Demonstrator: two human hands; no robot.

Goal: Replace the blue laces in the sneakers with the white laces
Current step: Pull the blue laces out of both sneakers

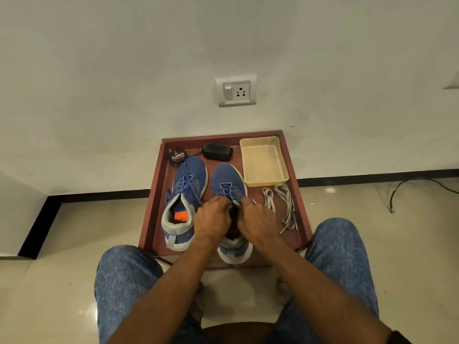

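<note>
Two blue sneakers stand side by side, toes away from me, on a reddish-brown tray (pixel 299 194). The left sneaker (pixel 185 194) has loosened blue laces trailing toward the tray's back. My left hand (pixel 212 219) and my right hand (pixel 257 219) are both over the opening of the right sneaker (pixel 227 180), fingers curled at the top of its blue lace (pixel 227 191); a lace tip shows by my right fingers. Their exact grip is hidden. Two white laces (pixel 283 204) lie loose on the tray, right of the sneakers.
At the tray's back are a round polish tin (pixel 177 157), a black brush (pixel 217 151) and a cream plastic tub (pixel 263 161). The tray touches the wall under a socket (pixel 235 91). My knees in jeans flank its front. A cable (pixel 417 187) lies at the right.
</note>
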